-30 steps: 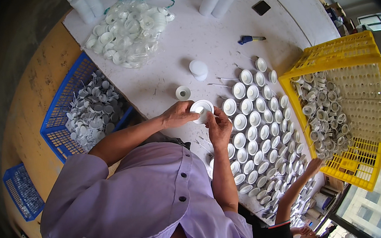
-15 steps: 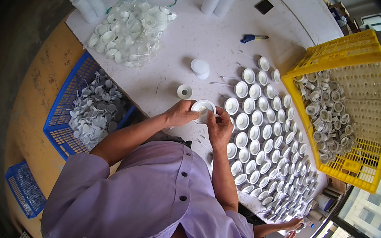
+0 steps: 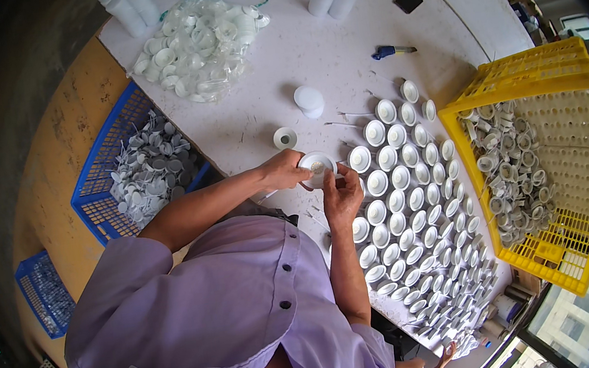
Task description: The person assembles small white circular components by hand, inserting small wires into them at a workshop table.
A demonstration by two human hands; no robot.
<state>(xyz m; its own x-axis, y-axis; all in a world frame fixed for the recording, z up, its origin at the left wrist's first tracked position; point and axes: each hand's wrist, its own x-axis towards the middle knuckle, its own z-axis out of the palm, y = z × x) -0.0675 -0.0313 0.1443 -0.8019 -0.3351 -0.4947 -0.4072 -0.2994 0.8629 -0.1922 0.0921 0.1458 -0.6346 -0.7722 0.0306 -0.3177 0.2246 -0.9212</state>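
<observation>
Both my hands are closed on a round white lamp fitting (image 3: 320,161) with a pale yellowish centre, held over the table's near edge. My left hand (image 3: 282,171) grips its left rim, with the thumb over the front. On the other side, the fingers of my right hand (image 3: 343,194) pinch the lower right rim. Just beyond my left hand stands a small white cup-shaped part (image 3: 285,138) with a grey centre. A short stack of white discs (image 3: 309,99) lies farther off. To the right spread many similar white lamp fittings (image 3: 397,177), several with wires.
A yellow crate (image 3: 544,256) of white parts stands at the right. Left of the table (image 3: 241,109) is a blue basket (image 3: 93,187) of grey-white discs. A clear bag of white rings (image 3: 201,48), a blue utility knife (image 3: 385,51) and a co-worker's hand (image 3: 449,351) also show.
The fitting in my hands has tilted slightly, and my right fingers have shifted along its rim. At the lower right, the co-worker's hands have moved. The whole view has shifted a little.
</observation>
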